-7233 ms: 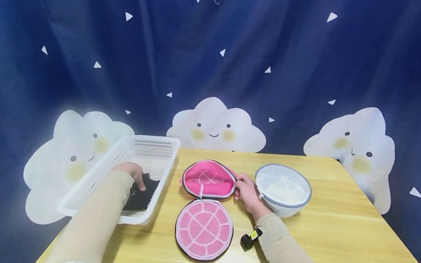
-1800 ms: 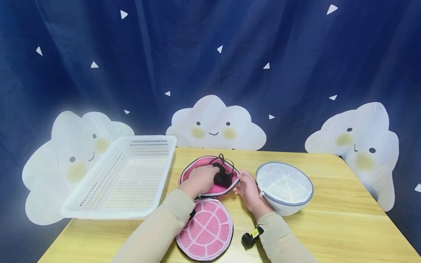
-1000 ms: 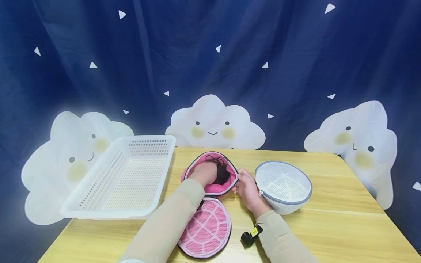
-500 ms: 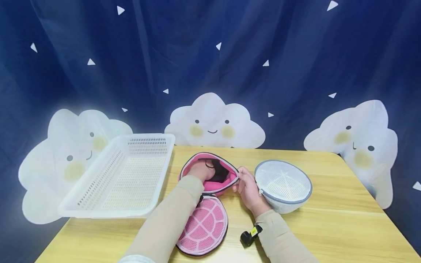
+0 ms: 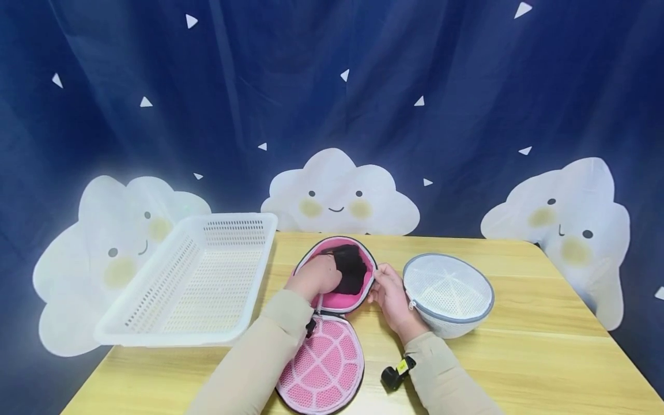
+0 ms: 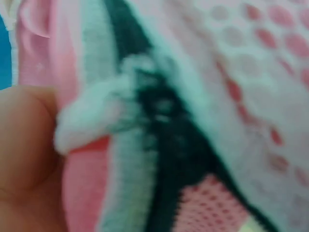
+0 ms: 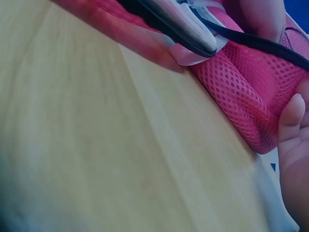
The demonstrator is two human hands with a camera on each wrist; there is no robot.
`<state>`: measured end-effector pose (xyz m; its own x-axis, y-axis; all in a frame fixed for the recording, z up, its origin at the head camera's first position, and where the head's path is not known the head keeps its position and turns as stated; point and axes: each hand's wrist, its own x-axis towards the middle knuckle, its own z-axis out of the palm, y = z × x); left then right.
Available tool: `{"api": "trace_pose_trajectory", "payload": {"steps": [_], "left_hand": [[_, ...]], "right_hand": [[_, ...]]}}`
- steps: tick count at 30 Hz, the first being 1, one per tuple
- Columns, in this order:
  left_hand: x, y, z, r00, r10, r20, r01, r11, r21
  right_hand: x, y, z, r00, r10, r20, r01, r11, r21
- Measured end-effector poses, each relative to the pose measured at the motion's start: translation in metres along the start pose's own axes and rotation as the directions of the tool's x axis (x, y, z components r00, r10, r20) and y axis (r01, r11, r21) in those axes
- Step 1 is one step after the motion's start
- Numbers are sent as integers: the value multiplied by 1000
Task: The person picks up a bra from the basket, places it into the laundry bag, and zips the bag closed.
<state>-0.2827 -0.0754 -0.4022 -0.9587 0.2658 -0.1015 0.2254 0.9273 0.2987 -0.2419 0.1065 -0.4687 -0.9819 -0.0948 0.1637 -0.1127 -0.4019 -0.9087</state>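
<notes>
A round pink mesh laundry bag stands unzipped, its lid folded down toward the person. Inside lies a bunched black garment. My left hand reaches into the bag from the left and grips the garment's near side; its fingertips are hidden. The left wrist view has part of that hand beside the zipped edge, blurred. At the bag's right rim, my right hand pinches the edge and holds the mouth wide. The right wrist view shows its thumb against the pink mesh.
A white perforated plastic basket stands on the left of the wooden table. A white mesh bag with a grey rim sits right beside the right hand. A dark blue curtain with clouds hangs behind.
The left hand has brought the black garment from the basket into the pink bag. Over the last second it has drawn back slightly, and the garment sits more spread. The right hand keeps the rim.
</notes>
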Motion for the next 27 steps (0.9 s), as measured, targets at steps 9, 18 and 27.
{"api": "trace_pose_trajectory", "payload": {"steps": [9,18,27], "left_hand": [[-32,14,-8,993,84,-77,-85,996,-14],[-62,5,-43,969,239,-57,-240,971,-20],[-65,-13,-59,966,192,-171,-204,977,-57]], "right_hand": [[0,1,-2,1000,-6,2,6,1000,7],[0,1,-2,1000,-28,-2,28,999,16],[3,1,-1,995,-65,-69,64,998,-12]]}}
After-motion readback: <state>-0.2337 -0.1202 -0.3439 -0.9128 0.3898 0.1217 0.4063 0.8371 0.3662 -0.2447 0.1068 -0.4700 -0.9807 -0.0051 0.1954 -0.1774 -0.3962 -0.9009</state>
